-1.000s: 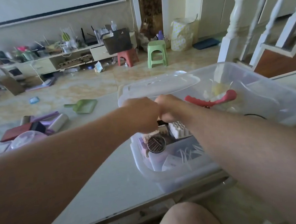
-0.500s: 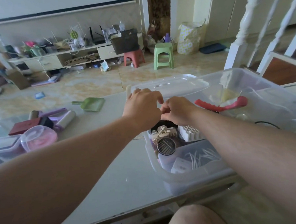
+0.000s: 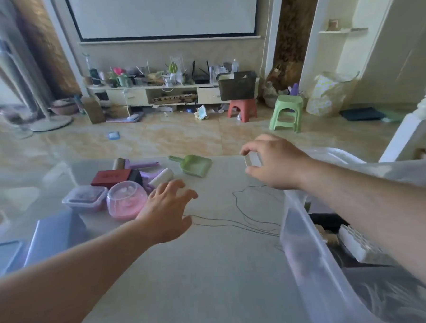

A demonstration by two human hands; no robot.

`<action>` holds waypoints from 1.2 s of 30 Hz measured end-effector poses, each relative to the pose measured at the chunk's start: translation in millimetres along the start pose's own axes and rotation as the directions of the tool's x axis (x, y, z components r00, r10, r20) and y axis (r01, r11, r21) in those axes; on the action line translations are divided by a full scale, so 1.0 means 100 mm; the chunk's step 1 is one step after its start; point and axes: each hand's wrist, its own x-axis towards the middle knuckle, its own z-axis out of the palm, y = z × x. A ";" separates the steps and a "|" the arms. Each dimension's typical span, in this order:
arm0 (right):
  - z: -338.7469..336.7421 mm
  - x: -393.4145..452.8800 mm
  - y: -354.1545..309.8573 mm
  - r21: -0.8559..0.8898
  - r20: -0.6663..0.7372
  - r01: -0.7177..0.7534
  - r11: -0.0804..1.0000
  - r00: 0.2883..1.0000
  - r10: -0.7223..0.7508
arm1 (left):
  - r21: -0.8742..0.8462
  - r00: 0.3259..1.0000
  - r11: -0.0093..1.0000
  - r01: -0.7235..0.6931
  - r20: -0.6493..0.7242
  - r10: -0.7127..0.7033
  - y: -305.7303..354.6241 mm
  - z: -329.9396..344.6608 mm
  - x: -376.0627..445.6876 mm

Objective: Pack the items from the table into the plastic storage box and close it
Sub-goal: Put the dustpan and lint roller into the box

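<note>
Far left on my table (image 3: 213, 272): a square clear tub (image 3: 85, 198) with a lid, touching a round pink bowl (image 3: 126, 200). Behind them, a red box (image 3: 110, 177), a brown roll (image 3: 118, 163), purple items too jumbled to sort, and a white roller (image 3: 161, 177).

My left hand (image 3: 166, 214) hovers just beside the bowl, fingers spread and straight, holding nothing; I cannot tell whether the fingertips touch the roller.

Centre, far edge: a green scoop (image 3: 195, 165), lying flat, well apart from the pile. A thin dark wire (image 3: 246, 209) loops across the tabletop toward the box.

My right hand (image 3: 273, 162) is raised, thumb and fingers curled and pinching a small pale block (image 3: 252, 160).

Right: the storage box (image 3: 308, 250), open, translucent, under my right forearm. Inside I make out a white ridged piece (image 3: 357, 245) and dark contents; the rest is blurred.
</note>
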 end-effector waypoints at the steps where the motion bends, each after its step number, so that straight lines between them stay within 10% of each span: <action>1: 0.10 0.17 -0.13 -0.021 0.031 0.000 1.000 1.000 0.001 | 0.010 0.998 0.999 0.050 0.024 -0.050 -0.16 0.04 0.03; 16: 2.51 2.42 -0.35 -0.119 0.327 -0.175 0.977 0.922 0.205 | 0.302 0.945 0.929 0.212 0.179 -0.274 -1.37 0.80 1.97; 27: 2.12 1.46 -0.25 -0.314 0.390 -0.150 0.937 0.880 0.271 | -0.239 0.988 0.966 -0.097 0.097 0.123 -0.49 0.71 1.12; 36: 2.05 1.58 -0.12 -0.135 0.208 -0.206 0.969 0.950 0.231 | -0.003 0.989 1.000 -0.021 0.148 0.022 -1.00 0.61 1.15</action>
